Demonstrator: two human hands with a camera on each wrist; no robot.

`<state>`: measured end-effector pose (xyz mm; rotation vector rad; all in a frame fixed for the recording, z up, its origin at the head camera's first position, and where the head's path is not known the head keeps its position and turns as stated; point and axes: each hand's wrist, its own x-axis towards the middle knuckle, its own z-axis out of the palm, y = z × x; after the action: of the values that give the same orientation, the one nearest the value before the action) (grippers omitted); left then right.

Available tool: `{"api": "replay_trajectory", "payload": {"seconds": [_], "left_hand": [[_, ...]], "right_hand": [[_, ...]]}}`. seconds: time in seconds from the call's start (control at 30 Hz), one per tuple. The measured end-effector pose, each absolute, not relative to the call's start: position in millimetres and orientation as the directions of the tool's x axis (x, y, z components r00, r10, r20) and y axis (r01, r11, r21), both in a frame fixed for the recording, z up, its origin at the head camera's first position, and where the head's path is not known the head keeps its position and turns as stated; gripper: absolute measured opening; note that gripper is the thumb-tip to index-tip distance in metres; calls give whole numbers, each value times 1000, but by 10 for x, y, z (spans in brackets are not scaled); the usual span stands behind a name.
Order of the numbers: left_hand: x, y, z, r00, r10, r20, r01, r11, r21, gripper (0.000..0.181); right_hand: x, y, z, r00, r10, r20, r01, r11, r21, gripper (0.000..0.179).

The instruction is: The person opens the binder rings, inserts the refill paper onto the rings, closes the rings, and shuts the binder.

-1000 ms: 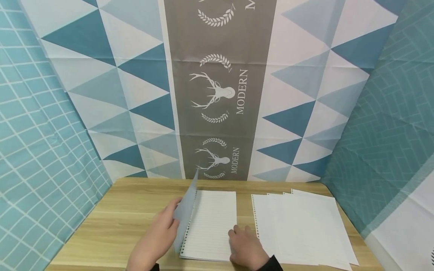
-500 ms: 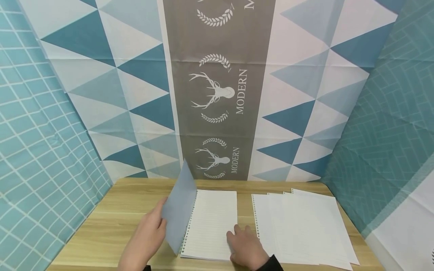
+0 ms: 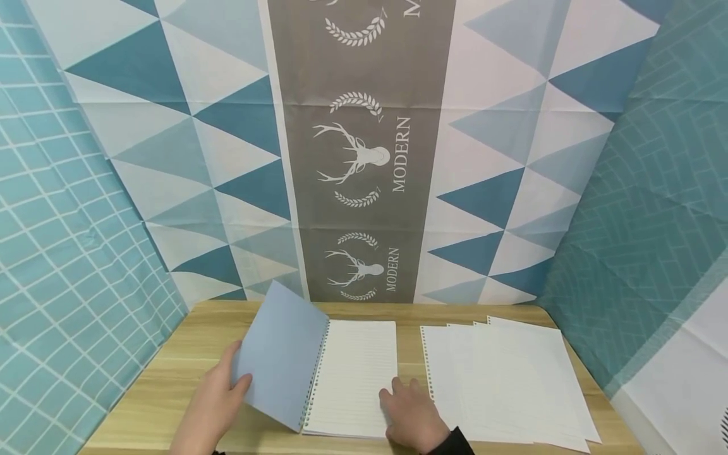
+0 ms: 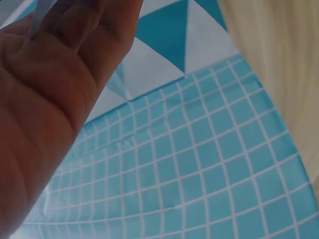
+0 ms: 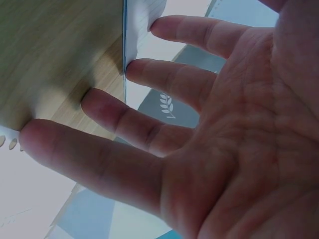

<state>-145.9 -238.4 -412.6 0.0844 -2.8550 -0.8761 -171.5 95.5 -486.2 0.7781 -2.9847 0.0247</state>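
Since the earlier frame, the blue-grey cover (image 3: 279,357) of the spiral notebook (image 3: 352,379) had swung to the left, and the left hand (image 3: 216,392) had moved with it; the right hand (image 3: 412,414) had stayed almost in the same place. In the head view, the notebook lay on the counter (image 3: 188,360) between the two hands, with its cover tilted. The left hand pinched the cover's outer edge, the thumb (image 3: 243,383) on the inner side. Loose punched sheets (image 3: 506,385) overlapped to the right of the notebook. The left wrist view showed the palm (image 4: 45,94) and a blue grid-patterned backdrop (image 4: 174,164), but only a pale strip of the cover. The right wrist view showed more clearly the right fingers (image 5: 89,159), spread wide: one was at the notebook's edge, another just beside the sheets' holes (image 5: 12,144).
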Motion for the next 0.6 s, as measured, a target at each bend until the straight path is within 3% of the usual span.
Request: {"api": "replay_trajectory", "payload": {"seconds": [0.4, 0.6], "left_hand": [[-1638, -2741, -4601, -951, -308, 9, -256, 804, 536, 81], [-1679, -2765, -4870, -917, -394, -67, -360, 741, 566, 80]], "right_hand": [[-1726, 968, -4834, -887, -460, 41, -462, 885, -54, 40], [-1714, 952, -4826, -887, -460, 24, -461, 885, -61, 40]]}}
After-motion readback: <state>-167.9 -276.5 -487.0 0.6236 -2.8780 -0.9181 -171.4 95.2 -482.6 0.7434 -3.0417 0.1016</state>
